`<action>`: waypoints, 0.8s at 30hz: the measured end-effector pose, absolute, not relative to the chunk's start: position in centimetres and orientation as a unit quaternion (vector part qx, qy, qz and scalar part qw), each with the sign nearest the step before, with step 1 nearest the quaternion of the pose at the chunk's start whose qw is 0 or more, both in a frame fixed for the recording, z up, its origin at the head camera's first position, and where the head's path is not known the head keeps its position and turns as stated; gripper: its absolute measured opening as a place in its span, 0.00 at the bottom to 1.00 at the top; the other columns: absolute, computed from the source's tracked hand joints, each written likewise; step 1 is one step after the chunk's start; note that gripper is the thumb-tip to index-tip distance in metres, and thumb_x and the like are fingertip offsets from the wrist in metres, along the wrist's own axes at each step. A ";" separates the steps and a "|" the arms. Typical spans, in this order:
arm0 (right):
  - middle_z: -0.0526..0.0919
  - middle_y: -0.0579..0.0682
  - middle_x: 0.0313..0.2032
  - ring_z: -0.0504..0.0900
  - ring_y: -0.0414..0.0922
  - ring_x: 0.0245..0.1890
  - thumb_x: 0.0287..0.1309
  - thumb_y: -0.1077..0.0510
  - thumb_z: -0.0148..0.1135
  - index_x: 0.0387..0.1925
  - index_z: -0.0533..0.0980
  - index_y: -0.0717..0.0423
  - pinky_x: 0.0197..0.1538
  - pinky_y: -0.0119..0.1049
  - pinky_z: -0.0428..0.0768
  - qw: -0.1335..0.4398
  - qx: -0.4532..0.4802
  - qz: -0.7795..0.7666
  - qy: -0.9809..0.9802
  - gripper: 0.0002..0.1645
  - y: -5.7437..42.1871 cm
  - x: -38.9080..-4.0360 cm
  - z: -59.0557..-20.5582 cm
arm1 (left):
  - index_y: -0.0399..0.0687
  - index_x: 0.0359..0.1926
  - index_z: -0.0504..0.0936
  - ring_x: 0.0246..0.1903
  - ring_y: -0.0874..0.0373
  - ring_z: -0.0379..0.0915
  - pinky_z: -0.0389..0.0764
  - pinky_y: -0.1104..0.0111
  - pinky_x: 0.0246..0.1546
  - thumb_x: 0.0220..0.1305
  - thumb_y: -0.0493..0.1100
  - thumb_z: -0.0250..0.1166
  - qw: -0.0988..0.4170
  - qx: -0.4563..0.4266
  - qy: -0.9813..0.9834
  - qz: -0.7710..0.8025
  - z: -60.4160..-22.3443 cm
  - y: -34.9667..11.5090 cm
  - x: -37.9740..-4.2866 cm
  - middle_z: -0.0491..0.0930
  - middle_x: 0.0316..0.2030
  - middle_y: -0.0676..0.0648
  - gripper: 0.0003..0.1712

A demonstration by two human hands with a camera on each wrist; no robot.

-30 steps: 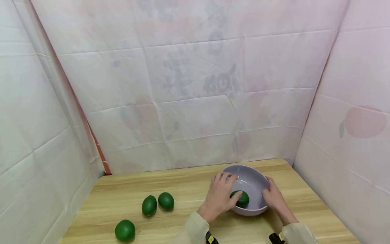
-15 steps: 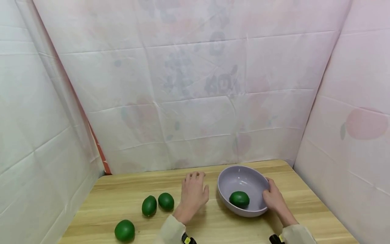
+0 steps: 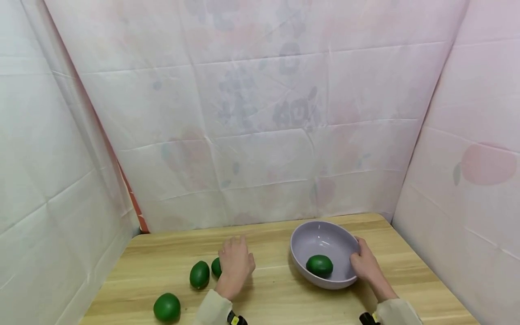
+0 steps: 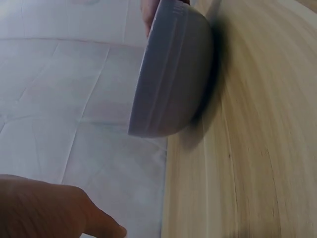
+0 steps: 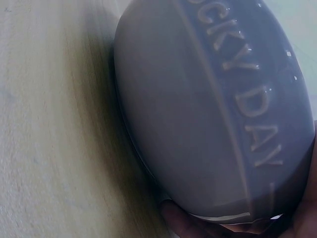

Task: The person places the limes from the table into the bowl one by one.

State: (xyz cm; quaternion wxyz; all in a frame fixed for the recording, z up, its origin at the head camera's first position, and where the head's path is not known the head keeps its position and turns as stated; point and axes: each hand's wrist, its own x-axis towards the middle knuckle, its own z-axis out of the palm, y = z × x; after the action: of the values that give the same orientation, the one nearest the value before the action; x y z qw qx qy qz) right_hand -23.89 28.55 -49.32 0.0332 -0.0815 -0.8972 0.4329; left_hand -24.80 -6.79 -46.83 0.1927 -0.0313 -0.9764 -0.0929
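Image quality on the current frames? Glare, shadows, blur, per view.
Head: fairly even light, small glints inside the bowl; left wrist: scene tipped sideways, left hand dark, soft-edged shadow on the table beside the bowl; right wrist: dim, bright specks on the bowl, raised lettering readable, table blurry.

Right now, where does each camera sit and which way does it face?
Head: on the head, facing forward and down at the table; left hand, right hand and sleeves show.
Left wrist: worn there, facing the bowl; bits of both hands show.
Right wrist: worn there, facing the bowl's lettering; right-hand fingers show.
Both wrist views share the bowl's outside.
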 end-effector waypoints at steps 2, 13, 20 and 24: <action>0.53 0.78 0.73 0.58 0.75 0.72 0.59 0.69 0.37 0.76 0.45 0.72 0.72 0.67 0.62 0.028 -0.083 0.433 -0.897 0.42 28.6 -23.9 -49.4 | 0.43 0.47 0.82 0.43 0.36 0.78 0.82 0.44 0.41 0.57 0.47 0.74 0.175 -0.016 -0.980 -0.096 -47.1 -7.1 -24.7 0.82 0.41 0.35 0.20; 0.54 0.78 0.72 0.59 0.75 0.71 0.58 0.70 0.37 0.76 0.46 0.72 0.72 0.67 0.62 0.028 -0.081 0.434 -0.897 0.43 28.7 -23.9 -49.7 | 0.41 0.50 0.81 0.48 0.34 0.76 0.80 0.40 0.43 0.59 0.45 0.72 0.136 -0.003 -0.986 -0.097 -48.3 -8.2 -24.9 0.81 0.45 0.33 0.20; 0.54 0.78 0.73 0.58 0.75 0.72 0.58 0.70 0.36 0.76 0.45 0.72 0.72 0.67 0.61 0.026 -0.084 0.436 -0.896 0.42 28.8 -23.9 -49.8 | 0.42 0.51 0.81 0.47 0.35 0.76 0.80 0.40 0.40 0.61 0.47 0.70 0.129 0.008 -0.988 -0.084 -48.3 -8.5 -25.0 0.82 0.45 0.33 0.20; 0.53 0.78 0.73 0.57 0.75 0.72 0.59 0.69 0.36 0.76 0.45 0.71 0.72 0.68 0.61 0.022 -0.087 0.435 -0.896 0.43 28.8 -23.9 -49.7 | 0.42 0.54 0.81 0.49 0.34 0.76 0.79 0.36 0.40 0.62 0.47 0.70 0.113 0.010 -0.989 -0.095 -48.2 -8.4 -24.8 0.82 0.47 0.33 0.22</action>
State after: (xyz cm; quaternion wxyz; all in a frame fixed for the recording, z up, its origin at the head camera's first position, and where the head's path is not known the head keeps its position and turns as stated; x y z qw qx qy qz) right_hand -23.90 28.81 -49.73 0.0224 -0.0868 -0.8960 0.4350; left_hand -24.75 -8.35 -48.19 0.1126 0.0099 -0.9890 -0.0952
